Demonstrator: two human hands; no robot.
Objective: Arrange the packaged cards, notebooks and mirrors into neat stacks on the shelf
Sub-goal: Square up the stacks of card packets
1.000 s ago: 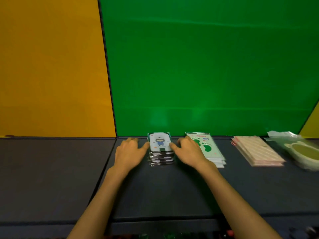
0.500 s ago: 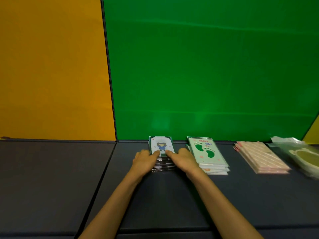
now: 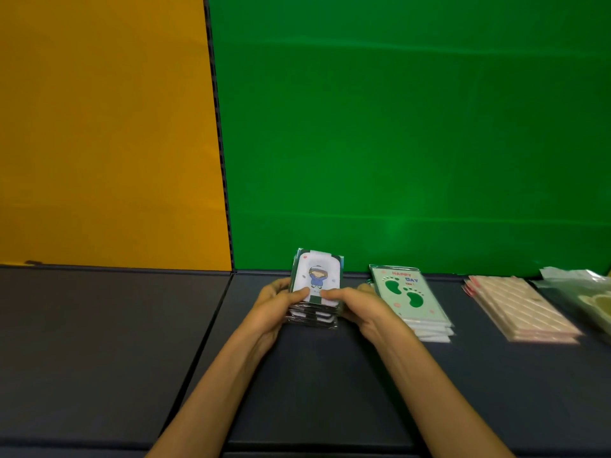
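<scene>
We now have both hands clamped on the small stack of cartoon-figure packs — a second ago they only flanked it, palms resting on the dark shelf either side. Our left hand wraps the stack's left edge with its thumb laid over the top pack; our right hand mirrors it on the right edge, thumb on top too, so the two thumbs nearly meet over the picture. The fingers under or behind the stack are hidden, so we cannot tell how far they curl beneath it.

The top of the stack now tilts up toward us and its far end sits higher against the green wall than before, which suggests we are lifting or squaring the pile, though whether its bottom pack has left the shelf is not clear.

Just to the right, the footprint cards lie stacked and slightly fanned at the near edge; further right sit the pink striped stack and a loose clear-wrapped item at the frame edge. We judge the squeezed pile is being trued up — the others likely follow.
</scene>
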